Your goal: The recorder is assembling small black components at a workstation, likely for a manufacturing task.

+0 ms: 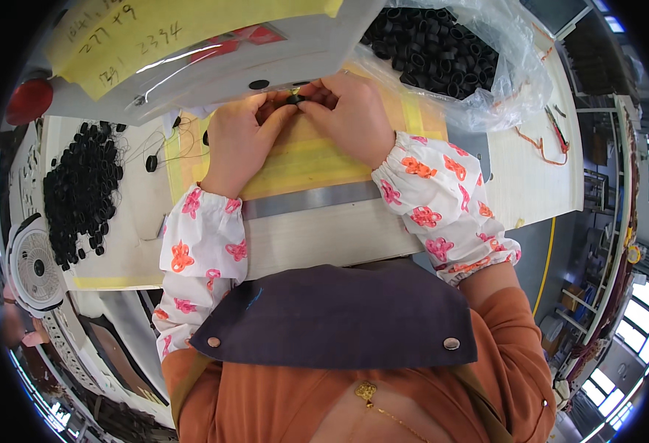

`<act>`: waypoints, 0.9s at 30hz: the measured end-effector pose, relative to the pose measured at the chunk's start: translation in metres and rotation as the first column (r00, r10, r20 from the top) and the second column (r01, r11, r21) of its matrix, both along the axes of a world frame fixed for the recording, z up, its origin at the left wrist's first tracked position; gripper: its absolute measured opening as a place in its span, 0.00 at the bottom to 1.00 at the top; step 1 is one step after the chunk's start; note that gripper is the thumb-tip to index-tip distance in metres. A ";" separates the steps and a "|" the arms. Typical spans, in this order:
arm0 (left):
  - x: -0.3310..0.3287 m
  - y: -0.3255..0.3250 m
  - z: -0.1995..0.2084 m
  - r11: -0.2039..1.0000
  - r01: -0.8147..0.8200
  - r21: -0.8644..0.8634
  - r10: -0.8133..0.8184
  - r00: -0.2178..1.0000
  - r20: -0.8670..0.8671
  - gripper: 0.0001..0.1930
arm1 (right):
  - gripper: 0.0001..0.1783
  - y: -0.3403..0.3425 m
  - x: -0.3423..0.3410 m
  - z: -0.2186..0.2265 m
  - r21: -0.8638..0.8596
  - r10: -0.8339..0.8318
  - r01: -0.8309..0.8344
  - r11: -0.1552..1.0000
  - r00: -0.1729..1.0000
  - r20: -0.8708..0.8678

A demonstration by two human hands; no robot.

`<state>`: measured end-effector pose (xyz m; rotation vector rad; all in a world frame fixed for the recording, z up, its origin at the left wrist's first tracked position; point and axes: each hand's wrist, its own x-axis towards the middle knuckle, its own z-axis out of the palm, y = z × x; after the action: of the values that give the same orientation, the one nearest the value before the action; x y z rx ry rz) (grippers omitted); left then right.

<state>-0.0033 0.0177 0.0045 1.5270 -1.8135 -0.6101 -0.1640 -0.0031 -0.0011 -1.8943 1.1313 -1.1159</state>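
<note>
Beneath the edge of a white machine head (265,70), my two hands meet over the work surface. A small black ring-shaped band (295,99) sits between my fingertips. My left hand (243,133) grips its left side with thumb and fingers closed. On the other side, my right hand (350,118) pinches the same band between thumb and forefinger. The hands and the machine partly hide the spot where they work. Yellow tape (309,162) covers the bed under my wrists.
A clear plastic bag (512,100) full of loose black bands (435,52) lies at the back right. Linked black bands (84,192) are heaped at the left, with loose threads beside them. Red-handled snippers (558,133) rest at the far right. A white fan (36,266) is at the left edge.
</note>
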 end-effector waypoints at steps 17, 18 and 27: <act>-0.004 -0.010 -0.008 0.990 -0.135 -0.029 0.136 0.991 0.016 0.13 | 0.03 -0.008 0.003 -0.006 -0.196 -0.117 0.105 0.975 0.992 -0.048; -0.003 -0.010 -0.008 0.990 -0.139 -0.016 0.139 0.990 -0.012 0.13 | 0.03 -0.008 0.003 -0.005 -0.200 -0.114 0.103 0.974 0.992 -0.044; -0.001 -0.012 -0.005 0.993 -0.115 -0.012 0.115 0.990 0.086 0.12 | 0.04 -0.009 0.003 -0.009 -0.220 -0.126 0.100 0.970 0.986 -0.108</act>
<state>-0.0046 0.0059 -0.0009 1.6631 -1.7744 -0.4883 -0.1612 -0.0116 -0.0100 -2.1094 1.2414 -1.2419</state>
